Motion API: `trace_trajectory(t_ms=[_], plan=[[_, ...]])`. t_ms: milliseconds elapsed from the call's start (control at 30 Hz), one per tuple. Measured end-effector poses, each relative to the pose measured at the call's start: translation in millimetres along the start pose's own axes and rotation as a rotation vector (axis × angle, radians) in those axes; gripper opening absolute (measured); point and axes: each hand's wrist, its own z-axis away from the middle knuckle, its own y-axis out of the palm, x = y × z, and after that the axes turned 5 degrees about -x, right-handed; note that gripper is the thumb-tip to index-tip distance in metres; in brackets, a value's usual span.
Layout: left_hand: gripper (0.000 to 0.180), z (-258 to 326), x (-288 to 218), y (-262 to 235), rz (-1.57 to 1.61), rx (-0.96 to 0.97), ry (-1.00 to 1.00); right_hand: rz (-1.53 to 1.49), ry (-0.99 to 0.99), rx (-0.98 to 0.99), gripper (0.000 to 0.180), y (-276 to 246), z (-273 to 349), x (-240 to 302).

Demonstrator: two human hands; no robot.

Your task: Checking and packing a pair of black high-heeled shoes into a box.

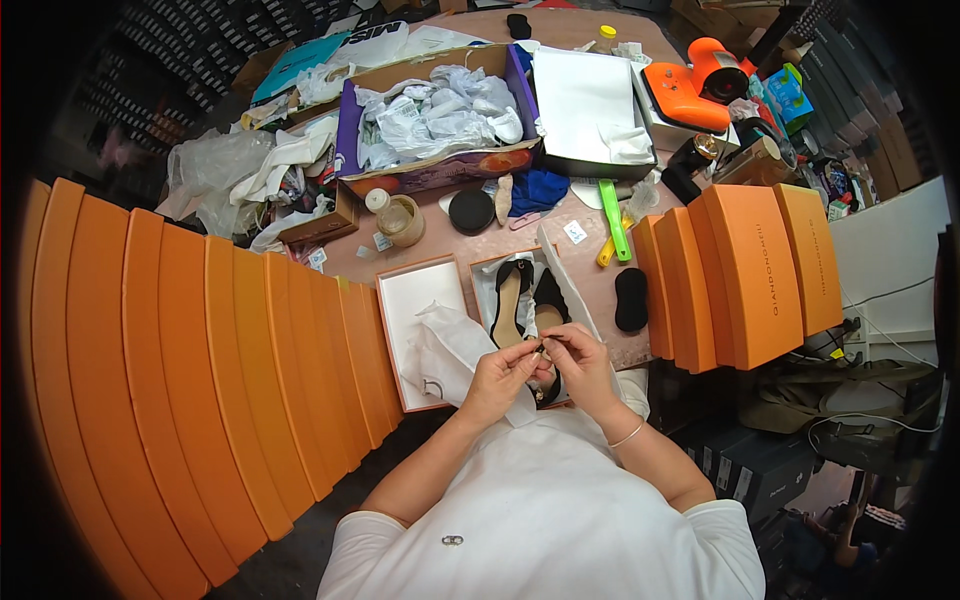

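Note:
In front of me an open shoebox [484, 266] holds a pair of black shoes with beige insoles; the left-lying shoe [509, 304] and the right-lying shoe [551, 294] point away from each other's sides, with white paper around them. Over the near end of the box, my left hand [499, 380] and my right hand [583, 370] meet with their fingertips pinched together. Between them is a small dark piece, perhaps part of a shoe strap; the fingers mostly hide it. Left of the box lies its white-lined lid [408, 292], with crumpled tissue paper [452, 345] across it.
Orange shoeboxes [225, 370] line my left side, and more orange boxes [745, 275] stand at right. Beyond are a glue jar [401, 221], a black round tin [472, 212], a green-handled brush [613, 222], a black oval pad [631, 300] and a purple carton [437, 169] of plastic bags.

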Motion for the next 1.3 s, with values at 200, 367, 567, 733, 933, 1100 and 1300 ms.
trace_trajectory(t_ms=[200,367,567,733,933,1100,1300], plan=[[0.03,6,-6,8,-0.036,-0.071,0.044,-0.026,0.05,0.018,0.013,1,1,3],[0.03,6,-5,6,-0.083,-0.115,-0.004,-0.371,0.345,0.076,0.012,-4,-1,-4],[0.031,7,-3,8,-0.128,-0.143,-0.034,-0.36,0.349,0.124,0.014,-8,2,-12],[0.031,8,0,6,-0.126,-0.14,-0.03,-0.326,0.341,0.135,0.014,-7,3,-7],[0.028,9,2,3,-0.177,-0.129,-0.017,-0.07,0.152,0.163,0.012,-9,5,-9],[0.025,10,2,7,-0.327,-0.199,0.055,0.152,-0.125,0.202,0.015,-5,9,1],[0.025,10,-4,-11,-0.084,-0.12,0.079,0.101,-0.004,0.376,0.026,-20,-10,5]])
